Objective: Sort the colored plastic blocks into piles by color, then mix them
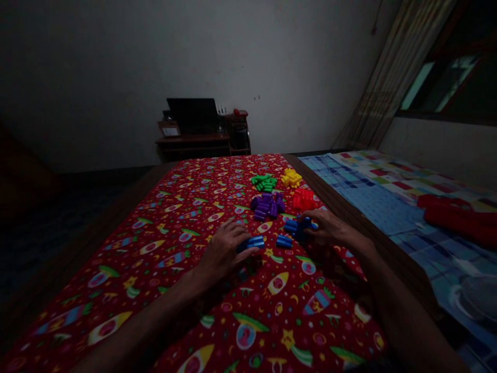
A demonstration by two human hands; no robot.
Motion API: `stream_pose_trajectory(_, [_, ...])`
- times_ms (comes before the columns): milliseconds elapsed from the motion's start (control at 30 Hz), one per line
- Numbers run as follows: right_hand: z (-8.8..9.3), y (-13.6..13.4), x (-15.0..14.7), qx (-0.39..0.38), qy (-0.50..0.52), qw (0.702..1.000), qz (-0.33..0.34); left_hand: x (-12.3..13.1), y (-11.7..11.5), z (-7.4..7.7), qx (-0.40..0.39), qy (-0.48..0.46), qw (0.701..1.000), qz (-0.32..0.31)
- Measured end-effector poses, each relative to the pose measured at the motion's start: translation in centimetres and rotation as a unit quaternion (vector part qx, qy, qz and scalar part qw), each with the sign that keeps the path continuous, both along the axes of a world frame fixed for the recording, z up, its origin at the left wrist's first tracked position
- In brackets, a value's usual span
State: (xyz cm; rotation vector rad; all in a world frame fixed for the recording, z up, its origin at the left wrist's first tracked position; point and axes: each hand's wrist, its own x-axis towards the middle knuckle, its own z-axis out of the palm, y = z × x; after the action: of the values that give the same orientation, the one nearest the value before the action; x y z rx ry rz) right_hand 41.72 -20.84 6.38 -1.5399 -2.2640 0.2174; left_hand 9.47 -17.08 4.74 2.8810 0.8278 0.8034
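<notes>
My left hand (225,248) lies on the red rocket-print cloth (194,290), its fingers curled over a blue ridged plastic block (252,242). My right hand (326,228) reaches in from the right, fingers closed around a small cluster of blue blocks (297,227). One loose blue block (283,241) lies between the two hands. Farther away sit sorted piles: purple blocks (267,205), red blocks (304,199), green blocks (264,182) and yellow blocks (291,177).
A wooden edge (349,217) borders the cloth on the right, beside a blue checked mat (384,207) with a red roll (458,217) on it. A dark desk with a laptop (194,116) stands against the far wall. A curtain (388,77) hangs at right.
</notes>
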Motion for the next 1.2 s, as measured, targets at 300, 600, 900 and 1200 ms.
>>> stream_pose_trajectory(300, [-0.1,1.0,0.4,-0.02,0.014,0.999,-0.046,5.1,0.8,-0.6,0.012,0.005,0.998,-0.069])
stream_pose_trajectory(600, [-1.4,1.1,2.3,-0.012,-0.028,0.991,-0.132,8.6,0.4,-2.1,-0.051,0.035,0.998,-0.029])
stream_pose_trajectory(900, [-0.6,0.7,0.2,-0.098,0.007,0.993,-0.068,10.5,2.2,-4.5,-0.107,-0.047,0.99,-0.084])
stream_pose_trajectory(1200, [0.2,0.4,0.4,-0.11,0.022,0.992,-0.055,8.9,2.1,-2.5,-0.094,-0.011,0.993,-0.076])
